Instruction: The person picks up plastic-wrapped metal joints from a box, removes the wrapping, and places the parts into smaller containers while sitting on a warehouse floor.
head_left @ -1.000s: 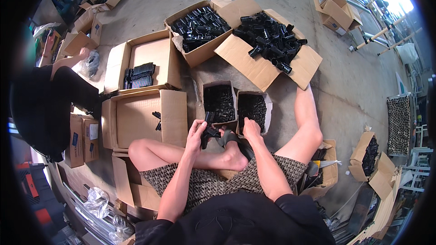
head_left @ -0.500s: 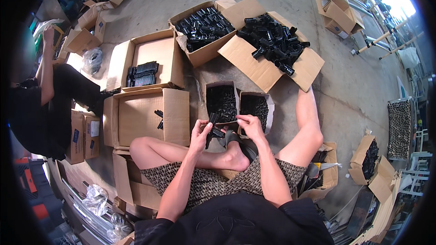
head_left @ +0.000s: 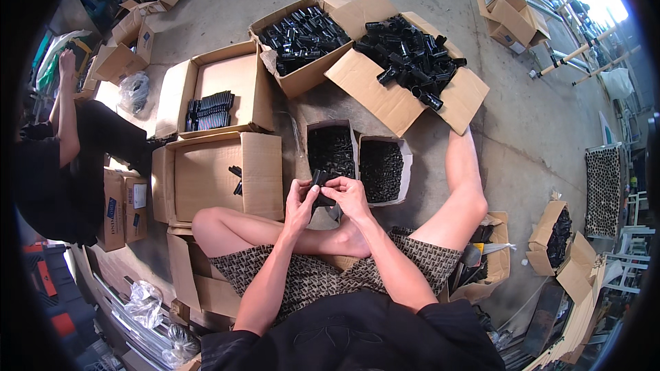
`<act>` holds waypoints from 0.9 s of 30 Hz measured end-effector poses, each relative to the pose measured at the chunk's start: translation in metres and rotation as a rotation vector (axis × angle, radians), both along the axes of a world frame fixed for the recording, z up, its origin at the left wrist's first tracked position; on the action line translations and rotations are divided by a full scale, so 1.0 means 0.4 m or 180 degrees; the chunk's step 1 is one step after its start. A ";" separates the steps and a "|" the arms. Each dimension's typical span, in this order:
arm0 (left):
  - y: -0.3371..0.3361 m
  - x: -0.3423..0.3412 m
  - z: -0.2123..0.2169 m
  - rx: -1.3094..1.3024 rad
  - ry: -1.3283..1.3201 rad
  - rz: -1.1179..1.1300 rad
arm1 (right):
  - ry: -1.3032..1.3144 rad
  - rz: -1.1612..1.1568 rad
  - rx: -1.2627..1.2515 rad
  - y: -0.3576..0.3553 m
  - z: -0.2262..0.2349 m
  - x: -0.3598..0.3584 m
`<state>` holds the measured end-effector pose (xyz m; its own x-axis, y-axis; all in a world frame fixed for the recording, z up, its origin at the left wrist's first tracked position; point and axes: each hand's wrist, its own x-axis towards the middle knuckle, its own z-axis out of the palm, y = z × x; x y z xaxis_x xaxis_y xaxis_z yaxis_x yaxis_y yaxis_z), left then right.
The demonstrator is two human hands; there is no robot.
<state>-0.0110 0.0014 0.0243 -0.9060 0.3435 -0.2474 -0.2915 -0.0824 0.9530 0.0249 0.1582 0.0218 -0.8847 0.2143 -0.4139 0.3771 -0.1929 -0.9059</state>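
Between my hands, above my crossed leg, is a black tubular plastic fitting (head_left: 320,178). My left hand (head_left: 300,203) is closed around its side. My right hand (head_left: 346,196) meets it from the right, fingers pinched against the fitting; whether a small part is between them is hidden. Just beyond stand two small open boxes: the left box (head_left: 355,139) is filled with small black parts (head_left: 330,148), the right box (head_left: 405,168) with finer black pieces (head_left: 380,168). To the left, a large carton (head_left: 199,177) holds a few black fittings (head_left: 236,180).
Another carton (head_left: 180,93) holds a neat row of black fittings (head_left: 210,111). Farther out, a carton (head_left: 313,80) and a spread-open carton (head_left: 375,93) are heaped with black tubular fittings. A seated person (head_left: 75,158) is at the left. Metal tubes (head_left: 574,58) stand at the upper right.
My right hand has moved left from beside the small boxes onto the black fitting. My left hand still holds it. The view has shifted slightly.
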 end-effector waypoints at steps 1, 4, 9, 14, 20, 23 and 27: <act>-0.003 -0.001 -0.006 0.0035 0.0017 0.0034 | -0.0085 0.0125 0.0050 0.002 0.020 -0.001; -0.002 -0.002 -0.009 0.0028 0.0038 0.0044 | -0.0092 0.0130 -0.0088 0.005 0.012 -0.001; -0.001 -0.002 -0.004 -0.0115 0.0131 0.0047 | 0.0157 -0.0040 0.0498 -0.018 0.003 0.006; -0.003 -0.002 -0.002 -0.0189 0.0207 -0.0008 | 0.0115 -0.0118 0.0563 -0.026 -0.020 0.007; -0.001 -0.002 -0.002 -0.0403 0.0153 -0.0089 | 0.0059 0.0232 0.1402 -0.022 -0.016 0.004; -0.003 -0.001 -0.023 -0.0355 0.0277 -0.0101 | 0.0277 -0.0076 0.0575 -0.033 -0.021 0.013; -0.004 0.000 -0.019 -0.0265 0.0164 -0.0101 | -0.0186 0.0526 0.0767 -0.005 -0.027 0.008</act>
